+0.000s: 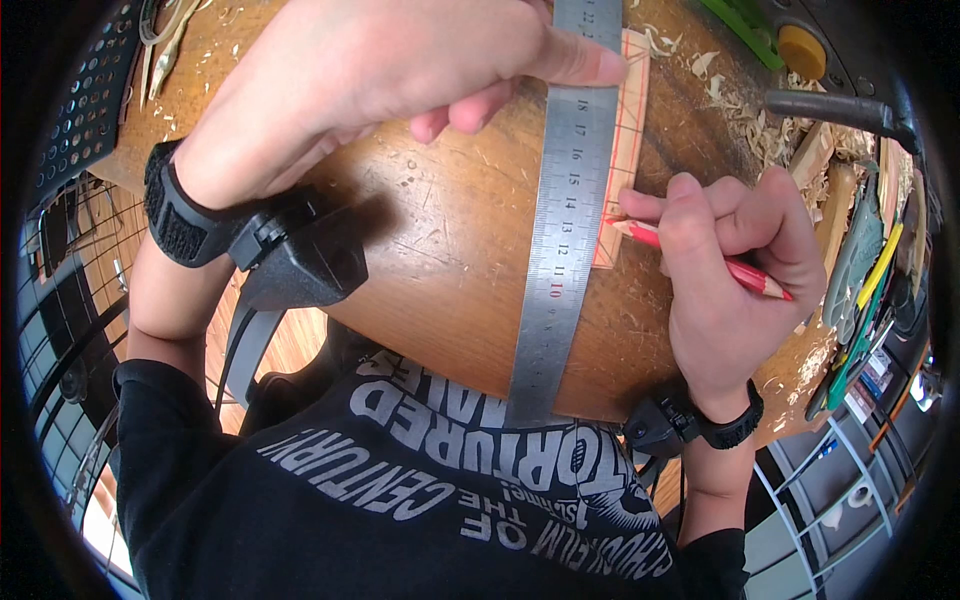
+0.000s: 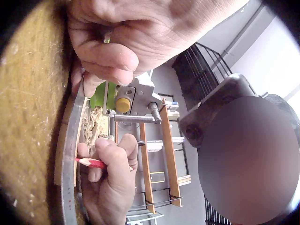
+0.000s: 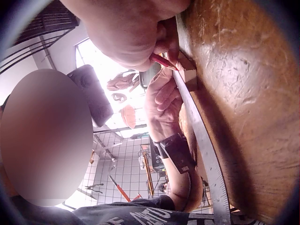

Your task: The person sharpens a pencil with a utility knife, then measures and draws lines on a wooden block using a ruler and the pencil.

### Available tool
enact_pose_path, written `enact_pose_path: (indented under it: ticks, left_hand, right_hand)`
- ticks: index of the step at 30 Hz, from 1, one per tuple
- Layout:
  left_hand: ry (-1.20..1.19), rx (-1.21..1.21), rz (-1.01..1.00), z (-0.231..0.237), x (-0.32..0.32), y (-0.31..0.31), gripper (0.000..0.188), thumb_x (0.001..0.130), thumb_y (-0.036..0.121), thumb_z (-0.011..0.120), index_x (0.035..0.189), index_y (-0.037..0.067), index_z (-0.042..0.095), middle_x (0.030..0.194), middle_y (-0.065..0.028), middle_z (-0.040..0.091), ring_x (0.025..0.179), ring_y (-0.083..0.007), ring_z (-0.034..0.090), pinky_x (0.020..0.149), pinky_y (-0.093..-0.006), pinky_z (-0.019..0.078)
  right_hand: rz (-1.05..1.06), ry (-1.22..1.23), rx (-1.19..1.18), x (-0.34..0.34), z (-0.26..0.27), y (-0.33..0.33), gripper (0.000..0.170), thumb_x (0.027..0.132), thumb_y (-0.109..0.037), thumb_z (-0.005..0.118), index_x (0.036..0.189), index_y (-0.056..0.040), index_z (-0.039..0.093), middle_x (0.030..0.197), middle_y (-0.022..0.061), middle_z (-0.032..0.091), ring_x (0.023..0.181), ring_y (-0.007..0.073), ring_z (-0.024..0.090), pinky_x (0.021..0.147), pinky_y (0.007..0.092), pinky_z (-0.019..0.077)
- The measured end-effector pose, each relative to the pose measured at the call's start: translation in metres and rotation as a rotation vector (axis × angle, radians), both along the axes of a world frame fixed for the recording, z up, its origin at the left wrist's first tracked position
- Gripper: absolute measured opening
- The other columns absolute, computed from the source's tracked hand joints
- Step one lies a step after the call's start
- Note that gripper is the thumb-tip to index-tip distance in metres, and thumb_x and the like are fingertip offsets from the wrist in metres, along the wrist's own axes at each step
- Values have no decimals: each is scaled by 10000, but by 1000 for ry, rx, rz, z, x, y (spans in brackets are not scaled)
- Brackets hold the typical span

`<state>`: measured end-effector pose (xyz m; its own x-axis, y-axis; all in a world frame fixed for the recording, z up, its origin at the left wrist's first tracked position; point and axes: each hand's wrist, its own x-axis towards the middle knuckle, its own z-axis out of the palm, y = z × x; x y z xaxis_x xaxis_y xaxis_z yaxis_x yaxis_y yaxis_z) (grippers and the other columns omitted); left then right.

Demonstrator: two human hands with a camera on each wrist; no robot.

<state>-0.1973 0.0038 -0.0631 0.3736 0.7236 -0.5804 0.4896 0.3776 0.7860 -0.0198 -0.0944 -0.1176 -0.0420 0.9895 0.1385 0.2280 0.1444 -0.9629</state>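
A steel ruler (image 1: 567,190) lies lengthwise over a narrow wood strip (image 1: 628,110), whose exposed face carries a grid of red and dark lines. My left hand (image 1: 400,60) holds the ruler down near its far end, thumb stretched across it to the strip and other fingers curled beneath the palm. The index fingertip is hidden in the head view. In my right hand (image 1: 735,260) a red pencil (image 1: 640,233) is pinched, its sharpened tip at the ruler's edge over the near part of the strip. From the right wrist, the pencil (image 3: 161,61) meets the block-like end of the wood (image 3: 188,75).
Wood shavings (image 1: 765,135) lie on the brown wooden table (image 1: 430,260). To the right are a dark metal bar (image 1: 840,105), a yellow knob (image 1: 802,52) and several long-handled tools (image 1: 880,265). A perforated metal plate (image 1: 88,90) stands at the far left.
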Motion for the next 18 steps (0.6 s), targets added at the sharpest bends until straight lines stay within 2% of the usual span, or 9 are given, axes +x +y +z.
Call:
enact_pose_path:
  ticks: [18]
  left_hand:
    - [15,6,-10,1,0,1,209,863,123,700,865,-29,557,565,-49,606,320,-61,452,287,-206,326]
  right_hand:
    - [-36,74,-50,-2,1,2,317,876,73,524,672,-84,339,541,-3,445,492,21,425,691,344,599]
